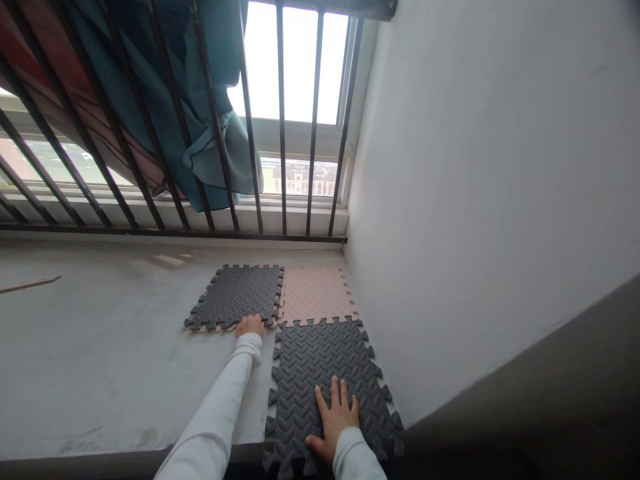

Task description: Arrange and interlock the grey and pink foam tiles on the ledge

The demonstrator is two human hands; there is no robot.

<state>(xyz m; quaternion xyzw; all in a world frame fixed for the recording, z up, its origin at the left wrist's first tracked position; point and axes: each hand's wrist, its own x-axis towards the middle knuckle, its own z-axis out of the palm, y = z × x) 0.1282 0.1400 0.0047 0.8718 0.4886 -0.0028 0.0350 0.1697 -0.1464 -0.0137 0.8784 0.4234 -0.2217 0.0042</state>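
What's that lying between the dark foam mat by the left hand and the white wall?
The head view shows a pink foam mat there, edge to edge with the dark foam mat and close to the white wall.

We look toward a bright window (300, 67) behind black metal security bars (281, 120); a teal curtain (203, 160) hangs bunched behind those bars; apartment blocks (300, 179) show through the lower pane; a white plastered wall (480, 180) rises at right; a thin wooden strip (30, 285) lies on the grey concrete floor (100, 333); a dark ledge (540, 393) crosses the lower right corner.
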